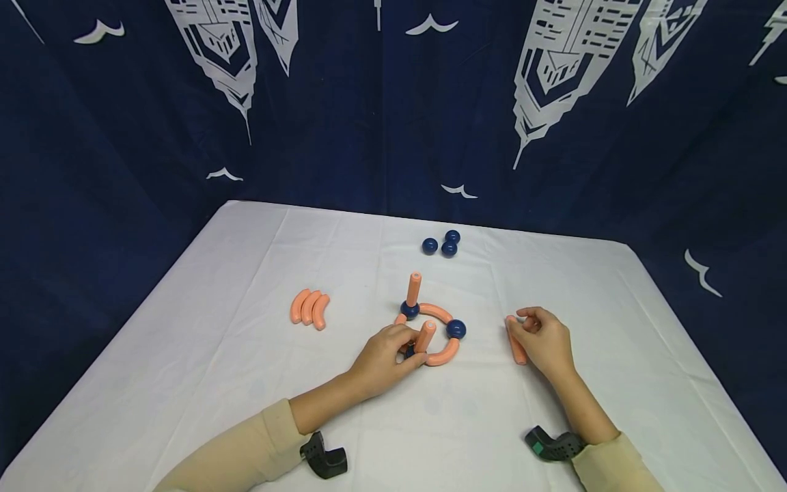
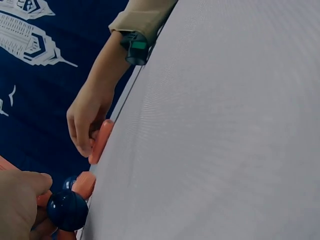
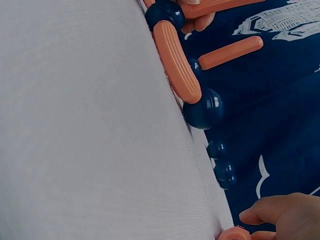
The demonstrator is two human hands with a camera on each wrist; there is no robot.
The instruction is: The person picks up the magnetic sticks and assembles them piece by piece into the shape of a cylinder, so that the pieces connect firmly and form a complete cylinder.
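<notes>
A ring of curved orange rods (image 1: 435, 312) and blue balls (image 1: 456, 329) lies mid-table. Two straight orange rods stand up from it, the farther one (image 1: 414, 290) on a ball at the back left. My left hand (image 1: 384, 359) is at the ring's near side, thumb and fingers pinching the nearer upright rod (image 1: 425, 336) low down, just above its blue ball (image 2: 67, 210). To the right, my right hand (image 1: 546, 342) pinches a straight orange rod (image 1: 516, 342) between thumb and fingers; that rod's end (image 3: 235, 233) shows in the right wrist view.
Several curved orange rods (image 1: 310, 309) lie side by side on the left. Three loose blue balls (image 1: 449, 249) sit toward the far edge of the white-covered table (image 1: 258, 260). A dark blue printed curtain (image 1: 381, 102) hangs behind it.
</notes>
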